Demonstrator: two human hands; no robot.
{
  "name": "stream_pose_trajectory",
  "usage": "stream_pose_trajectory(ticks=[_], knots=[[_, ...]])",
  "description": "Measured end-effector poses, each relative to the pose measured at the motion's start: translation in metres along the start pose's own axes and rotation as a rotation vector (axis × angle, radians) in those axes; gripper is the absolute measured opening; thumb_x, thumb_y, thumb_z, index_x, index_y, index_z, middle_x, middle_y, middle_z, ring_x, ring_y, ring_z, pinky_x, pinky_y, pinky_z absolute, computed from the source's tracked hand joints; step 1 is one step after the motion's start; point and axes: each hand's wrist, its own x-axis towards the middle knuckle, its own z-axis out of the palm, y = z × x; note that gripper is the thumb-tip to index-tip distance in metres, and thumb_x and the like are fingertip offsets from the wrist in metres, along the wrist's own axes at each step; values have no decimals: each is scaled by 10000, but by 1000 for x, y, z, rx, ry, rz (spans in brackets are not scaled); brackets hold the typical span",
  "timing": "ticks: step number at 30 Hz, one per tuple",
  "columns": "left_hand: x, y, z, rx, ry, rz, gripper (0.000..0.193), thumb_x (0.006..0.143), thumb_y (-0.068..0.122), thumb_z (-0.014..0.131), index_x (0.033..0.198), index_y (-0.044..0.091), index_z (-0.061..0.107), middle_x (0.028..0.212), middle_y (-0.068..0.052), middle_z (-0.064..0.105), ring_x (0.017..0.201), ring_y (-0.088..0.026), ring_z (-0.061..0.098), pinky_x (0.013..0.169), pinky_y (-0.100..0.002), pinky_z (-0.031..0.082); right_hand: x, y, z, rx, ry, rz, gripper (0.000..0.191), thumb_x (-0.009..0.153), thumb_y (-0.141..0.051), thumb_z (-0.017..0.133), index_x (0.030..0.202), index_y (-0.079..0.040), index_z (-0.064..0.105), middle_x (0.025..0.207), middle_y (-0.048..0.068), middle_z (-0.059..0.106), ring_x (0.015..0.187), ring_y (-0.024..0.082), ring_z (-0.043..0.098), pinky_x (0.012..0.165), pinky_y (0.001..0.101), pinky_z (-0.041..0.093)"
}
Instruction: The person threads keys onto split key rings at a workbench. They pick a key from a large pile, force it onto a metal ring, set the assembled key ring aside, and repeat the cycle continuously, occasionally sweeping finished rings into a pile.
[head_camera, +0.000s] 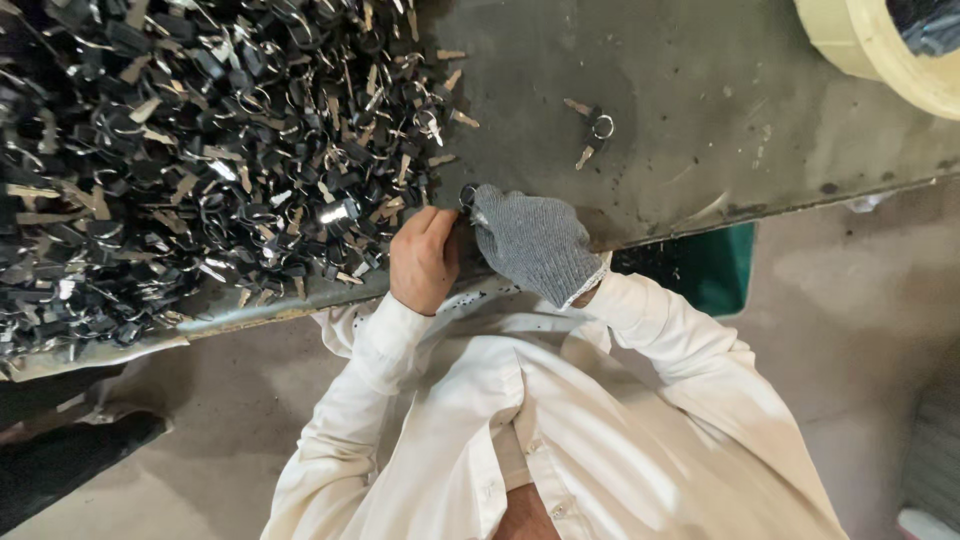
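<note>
Near the middle of the frame, at the desk (700, 90) edge, both hands meet over a small key ring (467, 194). Bare, the left hand (424, 258) is curled, fingertips pinching at the ring. Wearing a grey knit glove, the right hand (533, 243) closes on the same ring from the other side. Filling the upper left is a heap of black-headed keys (180, 150). Alone at upper right centre lies one ringed key set (592, 128), with a tape roll (880, 50) in the corner.
</note>
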Motion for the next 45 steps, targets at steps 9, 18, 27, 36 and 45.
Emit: stream_pose_trajectory(ticks=[9,18,27,36,45], knots=[[2,5,-4,42,28,19,326,810,-60,678,1125,16,649,929,-182,628,850,-412,641,715,-481,514,-2,6,2,-19,6,-28,294,871,-303,697,1051,-87,610,738,151,696,596,349,707,482,493,539],[1,7,-3,15,59,55,303,840,-59,683,1132,18,647,956,-171,647,853,-405,646,716,-479,513,-17,0,8,-124,89,-131,375,837,-354,713,1066,-79,602,791,151,704,576,353,696,462,500,530],[2,3,-7,61,-59,100,461,709,-107,632,1159,-7,629,967,-184,608,891,-418,617,761,-495,499,-6,5,19,2,-62,-93,450,924,-321,671,1239,-11,585,731,169,706,613,366,700,515,495,539],[-6,6,0,101,25,30,400,836,-65,634,1227,9,592,969,-179,574,922,-400,599,775,-484,484,-9,15,12,192,-14,-69,342,940,-321,665,1124,-39,605,743,172,714,676,380,707,573,491,542],[-2,2,-1,94,23,41,333,903,-51,648,1231,-39,588,949,-189,570,882,-399,595,751,-482,483,-15,7,4,-5,47,-196,323,884,-343,706,1027,-78,588,854,158,701,656,361,707,541,485,545]])
